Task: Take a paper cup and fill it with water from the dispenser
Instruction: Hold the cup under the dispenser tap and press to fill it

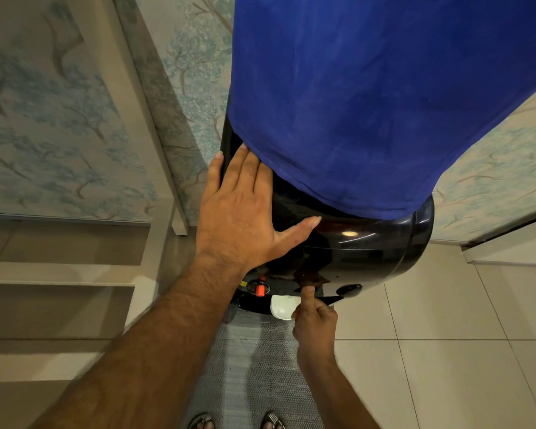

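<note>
A black water dispenser [353, 243] stands in front of me, its bottle covered by a blue cloth [369, 103]. My left hand [245, 212] lies flat on the dispenser's glossy top, fingers spread, holding nothing. Below the front edge, my right hand [316, 320] has its index finger raised against the middle tap, with the other fingers curled. A white paper cup [282, 308] sits under the taps right against the thumb side of that hand, which seems to hold it. The cup's right part is hidden by the hand. A red tap [260, 287] is to the left.
A dark tap [348, 289] is on the right of the dispenser front. A grey mat [254, 366] lies under my sandalled feet [239, 421] on the beige tiled floor [446, 351]. Pale shelves [59, 274] stand at left. Tree-patterned wallpaper [59, 134] covers the walls.
</note>
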Tool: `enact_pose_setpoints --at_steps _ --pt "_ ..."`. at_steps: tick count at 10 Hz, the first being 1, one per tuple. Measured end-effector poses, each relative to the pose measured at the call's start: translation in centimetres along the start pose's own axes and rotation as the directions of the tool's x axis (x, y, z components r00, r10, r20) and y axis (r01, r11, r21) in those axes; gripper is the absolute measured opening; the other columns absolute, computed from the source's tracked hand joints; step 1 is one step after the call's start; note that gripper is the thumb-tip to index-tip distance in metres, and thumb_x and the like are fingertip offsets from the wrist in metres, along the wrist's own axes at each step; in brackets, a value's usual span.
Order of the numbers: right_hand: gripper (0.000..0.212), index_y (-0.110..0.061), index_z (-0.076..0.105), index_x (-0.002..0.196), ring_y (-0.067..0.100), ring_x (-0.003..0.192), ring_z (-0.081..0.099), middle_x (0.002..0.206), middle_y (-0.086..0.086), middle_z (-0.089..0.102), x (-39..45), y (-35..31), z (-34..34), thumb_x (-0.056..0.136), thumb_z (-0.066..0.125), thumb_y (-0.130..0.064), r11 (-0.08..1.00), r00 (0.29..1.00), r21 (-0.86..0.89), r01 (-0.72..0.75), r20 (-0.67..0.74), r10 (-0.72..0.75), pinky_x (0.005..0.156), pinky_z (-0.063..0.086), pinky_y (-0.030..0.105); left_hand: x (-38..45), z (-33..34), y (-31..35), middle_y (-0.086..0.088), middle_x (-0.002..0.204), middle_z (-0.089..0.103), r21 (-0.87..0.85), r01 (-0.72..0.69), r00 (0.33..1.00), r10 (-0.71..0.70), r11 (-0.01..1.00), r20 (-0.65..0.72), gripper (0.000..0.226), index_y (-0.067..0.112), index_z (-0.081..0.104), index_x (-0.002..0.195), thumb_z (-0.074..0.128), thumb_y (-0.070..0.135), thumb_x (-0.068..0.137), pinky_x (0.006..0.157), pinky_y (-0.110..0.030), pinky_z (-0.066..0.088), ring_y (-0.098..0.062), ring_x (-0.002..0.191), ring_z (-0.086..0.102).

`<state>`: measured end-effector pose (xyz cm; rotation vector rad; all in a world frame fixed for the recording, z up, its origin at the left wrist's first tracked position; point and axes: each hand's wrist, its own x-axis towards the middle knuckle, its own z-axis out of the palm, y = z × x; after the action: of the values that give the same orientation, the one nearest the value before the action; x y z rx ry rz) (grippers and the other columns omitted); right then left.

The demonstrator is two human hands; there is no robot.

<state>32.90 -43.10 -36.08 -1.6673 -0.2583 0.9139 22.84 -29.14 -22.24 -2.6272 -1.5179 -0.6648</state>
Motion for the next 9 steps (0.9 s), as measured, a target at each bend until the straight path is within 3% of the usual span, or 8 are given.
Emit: enact_pose_setpoints --at_steps 2,9 --pt "0.057 -0.018 0.046 0.042 0.001 0.036 0.037 0.038 -0.010 0.043 0.02 -0.04 0.06 0.097 0.055 -0.028 1.000 1.000 0.014 0.009 -0.002 -0.009 0.046 0.031 0.023 -0.06 0.04 -0.03 -0.018 0.155 0.044 0.002 -0.004 1.000 0.005 1.000 -0.011 0.107 0.002 0.041 0.148 0.036 0.086 0.082 0.124 -0.055 0.020 -0.030 0.149 0.035" --pt "0.059 -0.019 0.047 0.039 0.007 0.039 0.035 0.040 -0.006 0.042 0.21 0.34 -0.02 0.095 0.056 -0.034 1.000 1.000 0.002 0.000 -0.015 0.000 0.051 0.030 0.025 -0.06 0.01 -0.02 -0.019 0.156 0.043 0.008 -0.002 1.000 0.002 1.000 0.002 0.108 0.001 0.040 0.149 0.034 0.087 0.082 0.124 -0.055 0.019 -0.030 0.149 0.034"
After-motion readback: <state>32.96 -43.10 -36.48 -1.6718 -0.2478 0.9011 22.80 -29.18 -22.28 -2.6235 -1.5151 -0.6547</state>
